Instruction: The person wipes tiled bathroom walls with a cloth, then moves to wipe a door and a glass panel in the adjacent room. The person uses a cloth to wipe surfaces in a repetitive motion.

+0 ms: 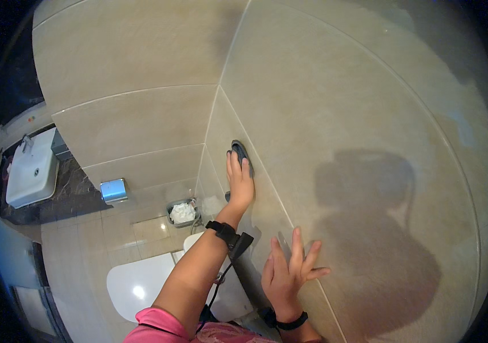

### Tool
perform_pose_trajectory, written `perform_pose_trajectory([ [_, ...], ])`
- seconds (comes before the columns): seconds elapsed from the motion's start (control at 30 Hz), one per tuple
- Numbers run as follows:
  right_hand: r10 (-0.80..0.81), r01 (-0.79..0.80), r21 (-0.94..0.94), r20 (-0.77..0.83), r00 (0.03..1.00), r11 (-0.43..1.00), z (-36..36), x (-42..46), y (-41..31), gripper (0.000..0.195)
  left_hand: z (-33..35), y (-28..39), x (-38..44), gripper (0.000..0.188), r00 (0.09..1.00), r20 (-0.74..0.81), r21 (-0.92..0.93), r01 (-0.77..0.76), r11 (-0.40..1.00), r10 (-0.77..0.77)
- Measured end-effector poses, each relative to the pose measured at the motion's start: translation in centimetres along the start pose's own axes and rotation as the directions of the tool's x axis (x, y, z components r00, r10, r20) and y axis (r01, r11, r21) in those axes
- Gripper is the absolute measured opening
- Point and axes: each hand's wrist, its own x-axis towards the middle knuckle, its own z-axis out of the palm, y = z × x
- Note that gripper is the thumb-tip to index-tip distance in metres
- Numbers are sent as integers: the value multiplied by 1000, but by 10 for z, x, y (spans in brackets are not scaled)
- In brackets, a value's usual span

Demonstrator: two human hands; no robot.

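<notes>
My left hand [240, 182] is stretched out far ahead, with the palm side toward the tiled wall [312, 107]. Under its fingers a dark grey cloth [242, 151] is pressed flat on the tile, close to the corner, and its edges show past the fingertips. Lower and nearer to me, my right hand [286, 274] rests against the same wall with fingers spread and nothing in it. Both wrists carry black straps, and a cable runs down from the left one.
Below my left arm is a white toilet with its lid [141, 285] down. A small bin [183, 214] holding white paper stands by the corner. A shiny paper holder [114, 191] juts from the far wall. Left of it, a white basin [33, 171] sits on a dark stone counter [72, 188].
</notes>
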Motion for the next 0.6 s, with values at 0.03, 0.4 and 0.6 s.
perform_pose_trajectory([
  [0.03,-10,10,-4,1,1000,1000,0,0,0,31,-1,-5,-3,56,1000,-3,0,15,1000,-15],
  [0.4,-32,29,28,106,994,999,12,-16,3,31,3,-65,-41,57,983,-77,-9,164,986,-164],
  [0.6,-23,22,8,168,986,1000,26,-36,5,33,-2,-93,-91,52,964,-27,41,265,963,-264],
])
